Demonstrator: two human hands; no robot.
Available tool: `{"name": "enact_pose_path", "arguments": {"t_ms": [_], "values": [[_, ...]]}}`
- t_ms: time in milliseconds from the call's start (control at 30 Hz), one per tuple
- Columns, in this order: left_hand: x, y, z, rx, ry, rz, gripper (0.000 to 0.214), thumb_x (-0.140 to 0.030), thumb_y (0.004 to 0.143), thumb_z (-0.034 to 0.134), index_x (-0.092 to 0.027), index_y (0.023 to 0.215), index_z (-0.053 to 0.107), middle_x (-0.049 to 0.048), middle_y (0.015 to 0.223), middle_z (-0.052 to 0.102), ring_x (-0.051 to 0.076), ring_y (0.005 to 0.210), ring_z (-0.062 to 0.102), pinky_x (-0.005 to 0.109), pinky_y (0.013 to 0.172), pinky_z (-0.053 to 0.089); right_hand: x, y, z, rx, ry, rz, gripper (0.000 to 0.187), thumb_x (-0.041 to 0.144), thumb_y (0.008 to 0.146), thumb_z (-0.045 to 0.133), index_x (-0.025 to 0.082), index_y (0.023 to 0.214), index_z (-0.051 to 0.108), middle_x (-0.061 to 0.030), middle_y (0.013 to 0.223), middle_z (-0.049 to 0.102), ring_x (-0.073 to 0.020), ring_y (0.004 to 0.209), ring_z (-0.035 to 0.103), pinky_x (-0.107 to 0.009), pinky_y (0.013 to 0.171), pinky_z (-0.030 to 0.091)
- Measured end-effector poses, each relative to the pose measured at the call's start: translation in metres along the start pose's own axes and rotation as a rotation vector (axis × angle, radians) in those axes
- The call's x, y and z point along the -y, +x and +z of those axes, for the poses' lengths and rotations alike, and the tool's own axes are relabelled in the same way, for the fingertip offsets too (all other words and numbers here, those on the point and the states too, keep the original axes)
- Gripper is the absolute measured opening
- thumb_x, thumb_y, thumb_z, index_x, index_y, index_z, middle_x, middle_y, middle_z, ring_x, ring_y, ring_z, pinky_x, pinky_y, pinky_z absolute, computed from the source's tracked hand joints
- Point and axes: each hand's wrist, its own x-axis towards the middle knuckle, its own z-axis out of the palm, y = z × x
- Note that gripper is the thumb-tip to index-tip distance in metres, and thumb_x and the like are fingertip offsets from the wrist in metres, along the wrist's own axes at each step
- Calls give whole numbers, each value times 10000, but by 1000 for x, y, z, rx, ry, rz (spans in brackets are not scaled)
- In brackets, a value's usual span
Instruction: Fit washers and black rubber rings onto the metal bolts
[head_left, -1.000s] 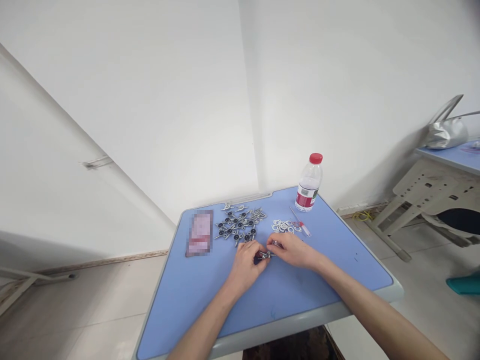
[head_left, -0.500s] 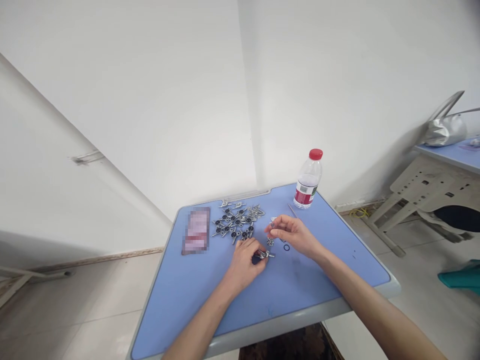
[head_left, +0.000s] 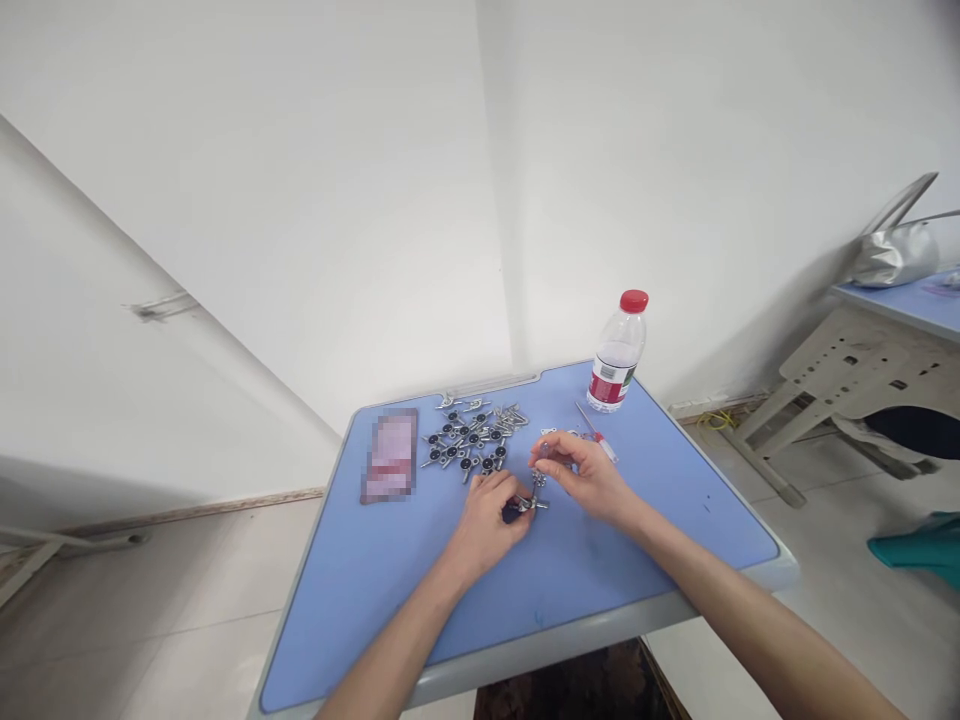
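My left hand (head_left: 491, 520) is closed around a small metal fitting with a black part (head_left: 525, 507), pressed near the tabletop. A short metal stub of it sticks out to the right of my fingertips. My right hand (head_left: 585, 475) pinches the purplish clear handle of a small screwdriver (head_left: 544, 453), upright above the fitting. Its thin shaft points down at the fitting; whether the tip touches cannot be made out. Just beyond my left hand lie several metal fittings with round black discs (head_left: 466, 437).
A loose pile of small metal pins (head_left: 512, 416) lies behind the fittings. Another screwdriver (head_left: 602, 440) rests right of my right hand, near a red-capped plastic bottle (head_left: 616, 350). A blurred-out flat object (head_left: 390, 455) lies at the left of the blue table (head_left: 600, 590).
My right hand has shifted slightly, bringing the screwdriver upright over the fitting. It uncovers the other screwdriver's handle and covers the black ring. My left hand keeps its hold.
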Motion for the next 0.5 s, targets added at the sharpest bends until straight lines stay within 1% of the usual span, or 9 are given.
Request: {"name": "enact_pose_path", "arguments": {"t_ms": [100, 233, 500], "values": [[0, 0, 0, -5, 0, 6, 74, -125, 770, 614, -189, 802, 596, -16, 793, 604, 166, 775, 562, 321, 775, 343, 1, -1, -1, 4, -47, -15, 111, 289, 899, 552, 217, 973, 593, -35, 909, 683, -171, 827, 647, -319, 743, 532], [0, 0, 1, -12, 4, 16, 80, -125, 769, 608, -192, 812, 600, -11, 795, 608, 169, 777, 566, 322, 778, 344, 2, -2, -2, 37, -77, -41, 106, 270, 915, 526, 213, 979, 589, -34, 895, 665, -165, 821, 637, -304, 738, 522], [5, 0, 4, -20, 21, 25, 91, -124, 759, 604, -197, 812, 603, -7, 797, 614, 175, 780, 577, 325, 776, 353, 4, -2, -1, 56, -155, -75, 95, 219, 922, 503, 212, 976, 580, -31, 880, 659, -159, 810, 605, -288, 723, 484]]}}
